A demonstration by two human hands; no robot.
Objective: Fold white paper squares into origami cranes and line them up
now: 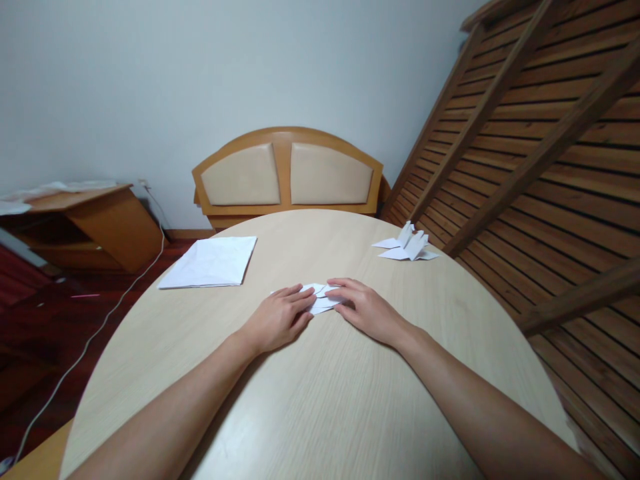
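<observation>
A small sheet of white folded paper (pixel 323 301) lies on the table in front of me, with creased flaps showing between my two hands. My left hand (pixel 281 316) rests on its left part, fingers stretched out and lying flat. On the right part lie the fingers of my right hand (pixel 369 311), extended, with the thumb apart near the paper's lower edge. Both ends of the folded paper are hidden under my hands. Farther back at the right stand folded paper cranes (pixel 411 245), close together and overlapping.
A stack of white paper (pixel 213 262) lies at the left of the round wooden table (pixel 310 413). Beyond the table is a padded headboard (pixel 287 170). A slatted wooden frame (pixel 540 153) leans at the right. At the left are a wooden cabinet (pixel 117 227) and a white cable (pixel 100 330).
</observation>
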